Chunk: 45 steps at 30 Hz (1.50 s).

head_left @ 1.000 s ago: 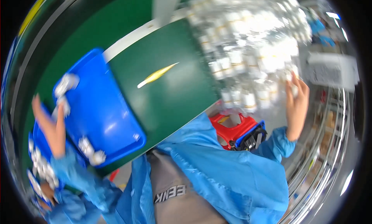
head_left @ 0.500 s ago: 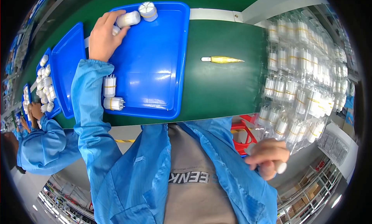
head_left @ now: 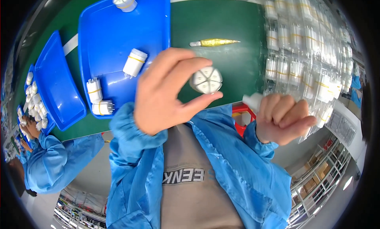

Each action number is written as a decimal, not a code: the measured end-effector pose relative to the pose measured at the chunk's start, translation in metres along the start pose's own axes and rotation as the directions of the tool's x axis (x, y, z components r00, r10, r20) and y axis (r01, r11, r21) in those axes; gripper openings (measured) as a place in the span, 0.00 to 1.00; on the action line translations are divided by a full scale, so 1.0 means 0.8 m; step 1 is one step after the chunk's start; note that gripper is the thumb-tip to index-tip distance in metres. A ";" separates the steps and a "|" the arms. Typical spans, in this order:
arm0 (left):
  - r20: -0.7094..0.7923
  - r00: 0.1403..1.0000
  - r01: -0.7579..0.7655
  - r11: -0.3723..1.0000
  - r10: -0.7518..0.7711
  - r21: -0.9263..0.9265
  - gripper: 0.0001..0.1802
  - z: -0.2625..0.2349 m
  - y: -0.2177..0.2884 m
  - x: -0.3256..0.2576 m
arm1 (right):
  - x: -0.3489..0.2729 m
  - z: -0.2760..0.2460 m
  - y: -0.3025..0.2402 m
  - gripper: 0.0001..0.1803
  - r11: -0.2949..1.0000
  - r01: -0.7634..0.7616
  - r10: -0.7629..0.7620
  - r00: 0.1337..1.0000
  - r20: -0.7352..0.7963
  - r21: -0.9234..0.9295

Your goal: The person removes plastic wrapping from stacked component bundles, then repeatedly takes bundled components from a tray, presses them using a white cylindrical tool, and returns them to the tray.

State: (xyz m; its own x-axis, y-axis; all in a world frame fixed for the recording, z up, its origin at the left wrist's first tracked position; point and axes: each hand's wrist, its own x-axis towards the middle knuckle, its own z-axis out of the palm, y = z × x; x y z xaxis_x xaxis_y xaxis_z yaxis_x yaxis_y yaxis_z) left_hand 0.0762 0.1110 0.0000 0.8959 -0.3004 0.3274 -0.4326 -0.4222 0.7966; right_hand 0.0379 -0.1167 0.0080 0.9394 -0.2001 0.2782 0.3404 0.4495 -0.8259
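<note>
Left hand (head_left: 164, 92) grip pinched on a white bundle (head_left: 206, 80), held above the green surface (head_left: 221, 23), just right of the blue tray (head_left: 114, 35). Right hand (head_left: 283, 118) grip fisted around a white tube (head_left: 253, 101), right of the bundle.

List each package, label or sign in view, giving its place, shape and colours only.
Clear plastic packs: far right on the green table, rows of white cylinders with yellow bands inside.
Gold foil sachet: on the green table beyond the left hand, slim and pointed.
Chest print: pale letters on the grey shirt.
</note>
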 end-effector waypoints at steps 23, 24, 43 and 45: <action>0.134 0.990 -0.045 0.999 0.046 -0.004 0.30 0.083 -0.052 -0.027 | -0.007 -0.015 0.067 0.25 0.968 0.007 0.035 0.986 0.165 -0.250; 0.109 0.994 -0.031 0.999 0.028 0.022 0.33 0.083 -0.046 -0.021 | -0.008 -0.013 0.066 0.25 0.968 0.007 0.035 0.986 0.165 -0.250; 0.244 0.970 -0.012 0.997 -0.008 0.080 0.50 0.072 -0.043 -0.024 | -0.009 -0.003 0.071 0.22 0.920 0.149 -0.035 0.952 0.303 -0.362; 0.292 0.954 0.076 0.997 -0.069 -0.013 0.54 0.073 -0.050 -0.029 | -0.019 -0.004 0.080 0.20 0.984 0.083 -0.060 0.987 0.149 -0.157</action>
State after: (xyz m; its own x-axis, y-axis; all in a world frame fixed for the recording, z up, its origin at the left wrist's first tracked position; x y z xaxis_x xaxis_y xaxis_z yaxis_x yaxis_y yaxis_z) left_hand 0.0670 0.0848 -0.0687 0.8547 -0.5074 0.1093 -0.3623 -0.4325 0.8257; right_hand 0.0454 -0.0878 -0.0507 0.9129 -0.0946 0.3970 0.4068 0.2894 -0.8665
